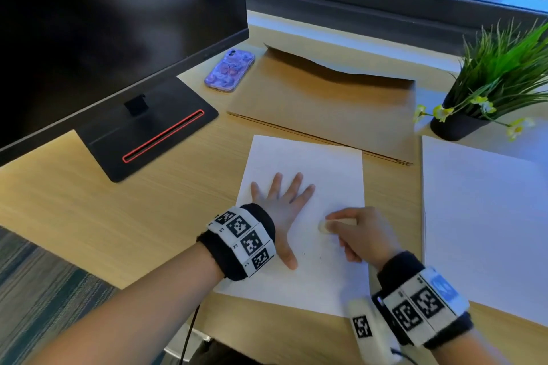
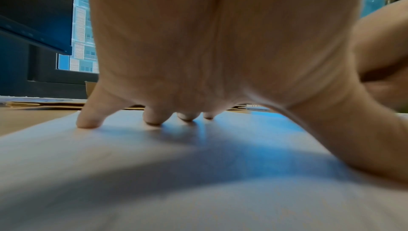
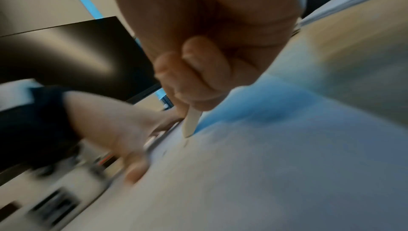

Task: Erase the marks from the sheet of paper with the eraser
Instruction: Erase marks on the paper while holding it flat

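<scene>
Head view: your left hand (image 1: 281,204) lies flat with fingers spread, pressing the sheet of paper (image 1: 311,163) down on the bench (image 1: 103,216). Your right hand (image 1: 355,231) pinches the eraser (image 1: 323,227) between thumb and fingers, its edge touching the sheet in right wrist view. Most of the sheet reads blank, so erasing looks well underway. A couple of faint short marks (image 1: 320,258) remain just nearer you than the eraser, between your two hands, so I'd judge the job not finished. Any fainter leftovers can't be made out through the blur. A second white sheet (image 1: 474,216) lies apart to the right
</scene>
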Demonstrator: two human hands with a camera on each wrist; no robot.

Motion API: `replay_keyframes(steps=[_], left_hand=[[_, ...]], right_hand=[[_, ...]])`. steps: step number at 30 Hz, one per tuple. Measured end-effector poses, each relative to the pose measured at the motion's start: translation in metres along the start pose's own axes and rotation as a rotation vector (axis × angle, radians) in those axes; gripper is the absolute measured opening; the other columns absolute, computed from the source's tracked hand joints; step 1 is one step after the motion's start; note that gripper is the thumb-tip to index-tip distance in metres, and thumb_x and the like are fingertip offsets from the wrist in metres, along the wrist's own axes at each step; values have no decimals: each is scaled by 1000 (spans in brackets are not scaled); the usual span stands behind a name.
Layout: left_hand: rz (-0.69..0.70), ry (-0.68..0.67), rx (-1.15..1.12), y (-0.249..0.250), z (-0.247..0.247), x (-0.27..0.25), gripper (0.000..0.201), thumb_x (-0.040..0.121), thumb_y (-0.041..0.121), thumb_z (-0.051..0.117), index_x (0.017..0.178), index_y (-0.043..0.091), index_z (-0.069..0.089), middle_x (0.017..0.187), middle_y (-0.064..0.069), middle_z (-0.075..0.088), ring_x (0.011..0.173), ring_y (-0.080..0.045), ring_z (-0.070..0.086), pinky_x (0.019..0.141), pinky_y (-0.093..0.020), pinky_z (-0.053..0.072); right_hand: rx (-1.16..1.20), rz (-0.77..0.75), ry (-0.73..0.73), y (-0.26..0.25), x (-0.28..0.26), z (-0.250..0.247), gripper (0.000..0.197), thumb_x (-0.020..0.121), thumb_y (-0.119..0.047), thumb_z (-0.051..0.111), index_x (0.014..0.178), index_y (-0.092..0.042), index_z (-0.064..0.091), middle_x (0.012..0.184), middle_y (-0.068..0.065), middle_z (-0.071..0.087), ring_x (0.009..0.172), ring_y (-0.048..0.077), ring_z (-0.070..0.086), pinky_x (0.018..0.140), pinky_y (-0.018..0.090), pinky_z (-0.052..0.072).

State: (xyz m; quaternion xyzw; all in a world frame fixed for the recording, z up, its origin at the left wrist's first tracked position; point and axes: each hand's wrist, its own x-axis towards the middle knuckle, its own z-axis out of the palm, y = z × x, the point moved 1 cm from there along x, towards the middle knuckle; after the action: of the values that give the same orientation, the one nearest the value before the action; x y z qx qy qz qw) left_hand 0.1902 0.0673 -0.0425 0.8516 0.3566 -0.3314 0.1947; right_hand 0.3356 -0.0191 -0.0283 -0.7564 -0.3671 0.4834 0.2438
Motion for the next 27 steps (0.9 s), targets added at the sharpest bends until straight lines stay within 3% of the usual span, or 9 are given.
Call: replay_keyframes(steps=[5,11,17,22,24,27], left_hand=[[-5,2,18,0,0,2,145,58,56,81,140,26,-35,145,0,-44,135,-38,-33,104,-69,-6],[-5,7,5,1,-2,1,144,59,55,81,140,26,-34,146,0,-43,136,-37,-32,105,-69,-5],[-2,5,13,0,-1,2,145,58,57,81,140,26,-35,146,-1,-43,136,-38,-32,104,-70,-5],[4,14,-2,0,-1,2,145,57,56,81,140,26,-34,146,0,-43,136,-38,-32,104,-70,-5],[4,8,3,-1,-1,2,145,57,56,81,140,26,-34,146,0,-43,136,-37,-33,104,-70,-5],[3,0,15,-1,-1,2,145,58,56,81,141,25,-33,146,-1,-43,135,-38,-33,104,-70,-5]], right_hand=[[-120,54,-253,13,-29,12,8,85,-14,65,93,-15,68,47,2,50,30,12,42,34,19,31],[83,-6,56,4,4,4,7,85,-11,68,92,-10,68,46,3,50,30,13,40,34,20,32],[-95,24,-183,13,-29,21,7,85,-12,65,91,-14,67,43,0,50,29,12,43,33,19,31],[57,-16,9,-6,-1,19,6,85,-10,66,90,-13,65,47,4,54,31,13,47,35,19,35],[7,-21,-48,-1,-9,20,5,86,-12,64,90,-16,64,47,4,53,31,13,47,34,19,35],[-135,36,-262,7,-31,22,7,86,-13,62,91,-17,65,49,2,53,32,12,48,36,21,38]])
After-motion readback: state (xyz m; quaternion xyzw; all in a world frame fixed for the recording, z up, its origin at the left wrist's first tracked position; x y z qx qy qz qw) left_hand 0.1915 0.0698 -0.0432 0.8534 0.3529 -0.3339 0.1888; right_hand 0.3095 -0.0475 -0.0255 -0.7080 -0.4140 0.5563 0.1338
